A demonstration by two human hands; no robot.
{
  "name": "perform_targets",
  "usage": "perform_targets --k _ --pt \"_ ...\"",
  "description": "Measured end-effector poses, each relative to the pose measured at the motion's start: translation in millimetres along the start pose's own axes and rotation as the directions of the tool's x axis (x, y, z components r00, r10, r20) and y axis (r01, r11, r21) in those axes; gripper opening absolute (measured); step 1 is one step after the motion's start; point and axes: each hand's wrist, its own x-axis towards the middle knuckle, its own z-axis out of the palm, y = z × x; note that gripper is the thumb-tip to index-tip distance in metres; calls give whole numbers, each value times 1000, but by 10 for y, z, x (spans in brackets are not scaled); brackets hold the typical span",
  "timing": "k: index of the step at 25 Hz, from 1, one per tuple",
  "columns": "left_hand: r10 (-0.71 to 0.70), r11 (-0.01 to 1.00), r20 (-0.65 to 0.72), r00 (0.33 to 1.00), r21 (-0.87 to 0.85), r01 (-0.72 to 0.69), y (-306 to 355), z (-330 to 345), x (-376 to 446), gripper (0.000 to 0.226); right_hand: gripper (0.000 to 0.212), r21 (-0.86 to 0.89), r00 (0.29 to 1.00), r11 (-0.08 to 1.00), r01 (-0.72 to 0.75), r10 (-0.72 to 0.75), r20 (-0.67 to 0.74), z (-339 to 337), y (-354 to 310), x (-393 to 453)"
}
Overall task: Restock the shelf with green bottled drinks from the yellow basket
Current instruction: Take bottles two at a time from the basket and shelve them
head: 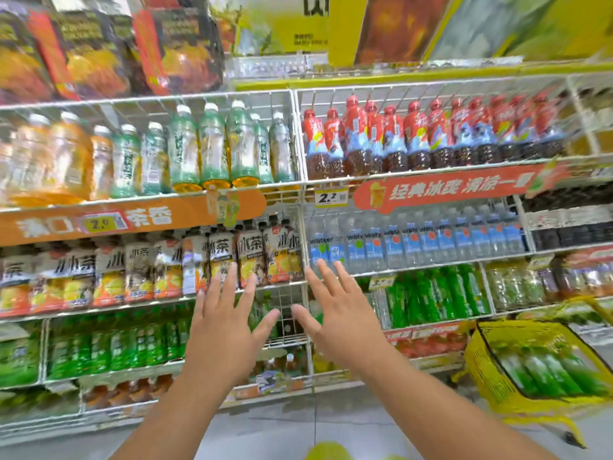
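Green bottled drinks [544,366] — blurred, lying in yellow basket [477,356]

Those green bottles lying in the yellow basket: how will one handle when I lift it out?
The green bottles look full, so probably fairly heavy for their size. They lie on their sides, packed together in the yellow basket; being round, one would likely roll if set down flat. The glossy plastic may be somewhat slippery, so grip around the body. Both the left hand and right hand are empty.

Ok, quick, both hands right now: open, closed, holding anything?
Left hand: open, fingers spread, holding nothing.
Right hand: open, fingers spread, holding nothing.
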Motion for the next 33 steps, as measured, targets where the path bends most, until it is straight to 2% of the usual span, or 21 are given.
perform_targets --k 5,11,15,19,26,33 --pt "60 998 -29 998 -32 -61 -60 -518 64 84 73 -31 1000 1000 -3 2 -23 -436 -214 16" --pt "96 995 -47 994 -3 -96 -273 -748 349 86 74 -78 997 996 -33 28 -66 -580 -472 295" --pt "133 991 -42 990 -13 -133 -340 -656 598 88 75 -84 993 992 -89 82 -84 -547 -485 375" --pt "205 978 -29 978 -40 -206 -139 -460 749 97 76 -93 982 980 -176 168 -86 -550 -248 310" --pt "373 927 16 928 -45 -372 963 -285 894 94 76 -93 938 937 -338 327 -118 -773 630 -198" --pt "490 872 25 872 -30 -489 2722 -98 843 84 79 -119 891 887 -446 428 -149 -1099 2221 -1020"
